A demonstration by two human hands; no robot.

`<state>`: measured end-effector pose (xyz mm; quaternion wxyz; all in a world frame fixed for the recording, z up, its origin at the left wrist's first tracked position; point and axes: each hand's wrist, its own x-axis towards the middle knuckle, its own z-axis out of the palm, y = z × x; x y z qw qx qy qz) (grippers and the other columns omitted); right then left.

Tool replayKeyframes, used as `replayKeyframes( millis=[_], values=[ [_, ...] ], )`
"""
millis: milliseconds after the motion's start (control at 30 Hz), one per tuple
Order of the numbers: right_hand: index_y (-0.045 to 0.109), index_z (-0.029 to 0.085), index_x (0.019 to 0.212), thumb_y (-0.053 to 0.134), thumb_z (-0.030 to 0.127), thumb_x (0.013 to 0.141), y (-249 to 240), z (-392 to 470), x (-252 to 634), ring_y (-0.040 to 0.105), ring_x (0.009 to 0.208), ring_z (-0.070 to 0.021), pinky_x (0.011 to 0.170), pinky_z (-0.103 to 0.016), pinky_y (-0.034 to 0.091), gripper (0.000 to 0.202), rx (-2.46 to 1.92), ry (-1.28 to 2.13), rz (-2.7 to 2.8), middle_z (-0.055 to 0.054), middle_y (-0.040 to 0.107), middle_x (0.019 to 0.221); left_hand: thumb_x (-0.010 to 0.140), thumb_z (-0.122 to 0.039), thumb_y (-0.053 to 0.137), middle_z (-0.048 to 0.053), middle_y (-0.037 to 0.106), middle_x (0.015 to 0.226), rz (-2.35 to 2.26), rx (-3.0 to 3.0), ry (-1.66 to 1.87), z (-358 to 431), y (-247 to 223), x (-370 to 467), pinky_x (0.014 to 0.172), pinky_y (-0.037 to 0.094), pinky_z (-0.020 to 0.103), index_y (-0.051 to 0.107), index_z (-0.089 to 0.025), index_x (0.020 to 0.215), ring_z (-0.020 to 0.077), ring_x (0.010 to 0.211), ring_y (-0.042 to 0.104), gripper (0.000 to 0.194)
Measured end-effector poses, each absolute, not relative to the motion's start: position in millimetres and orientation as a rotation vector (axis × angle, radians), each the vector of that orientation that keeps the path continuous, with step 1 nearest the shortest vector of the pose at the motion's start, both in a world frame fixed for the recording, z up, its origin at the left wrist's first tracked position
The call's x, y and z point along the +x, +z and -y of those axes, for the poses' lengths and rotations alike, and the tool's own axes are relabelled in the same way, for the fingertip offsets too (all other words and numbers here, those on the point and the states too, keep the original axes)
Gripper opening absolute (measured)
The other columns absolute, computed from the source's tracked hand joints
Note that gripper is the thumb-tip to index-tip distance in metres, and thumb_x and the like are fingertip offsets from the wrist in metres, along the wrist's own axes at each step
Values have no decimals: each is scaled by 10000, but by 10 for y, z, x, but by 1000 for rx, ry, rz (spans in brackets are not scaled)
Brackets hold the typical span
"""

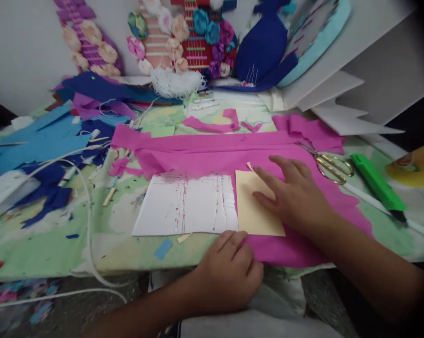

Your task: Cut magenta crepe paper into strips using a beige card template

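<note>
My right hand [294, 199] is open, its fingers spread over a cream paper square [252, 197]. The square lies on a large sheet of bright pink paper [285, 251]. Close to its left side is a white board [201, 202] with ragged torn streaks and reddish marks. My left hand [233, 270] is curled at the table's front edge, by the lower right corner of the white board. Its palm is hidden, so I cannot see what it may hold. A small cream scrap [250, 166] lies just above the square, near my right fingertips.
Gold-handled scissors [333, 166] and a green cutter [377, 180] lie at the right. White cables [88, 211] loop across the left. Blue paper scraps [46, 136] are heaped there. Decorated guitar shapes [197, 47] stand along the back, beside folded white card [338, 108].
</note>
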<state>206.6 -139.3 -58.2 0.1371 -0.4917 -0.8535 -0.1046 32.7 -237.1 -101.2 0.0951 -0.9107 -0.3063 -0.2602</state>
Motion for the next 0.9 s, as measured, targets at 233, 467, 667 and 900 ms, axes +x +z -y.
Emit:
replayKeyframes(
  millis=[233, 467, 667, 900],
  values=[
    [442, 132, 1205, 359, 512, 787, -589, 1365, 1977, 398, 1124, -293, 874, -440, 357, 571, -1478, -122, 2728, -163, 462, 1225, 743, -184, 511, 75, 553, 706, 895, -2679, -799, 2371, -1024, 320, 810, 388, 383, 529, -141, 694, 242, 856, 523, 68],
    [408, 197, 1249, 316, 516, 807, -604, 1378, 1980, 283, 1217, -335, 936, -526, 251, 552, -1434, -103, 2779, -122, 370, 1330, 745, -175, 483, 22, 506, 672, 874, -2851, -556, 2380, -870, 257, 619, 371, 336, 500, -158, 712, 188, 681, 475, 41],
    [422, 207, 1239, 349, 500, 800, -577, 1388, 2002, 295, 1210, -313, 931, -495, 273, 533, -1395, -141, 2744, -122, 378, 1322, 747, -243, 525, 21, 515, 681, 912, -2674, -745, 2366, -995, 323, 719, 330, 385, 471, -170, 670, 219, 788, 479, 119],
    [556, 124, 1000, 424, 540, 732, -519, 1367, 2044, 491, 911, -284, 759, -397, 384, 513, -1779, -92, 2454, -165, 557, 958, 728, -222, 554, -8, 444, 587, 877, -2668, -682, 2348, -985, 339, 521, 266, 278, 424, -168, 624, 152, 578, 420, 175]
  ],
)
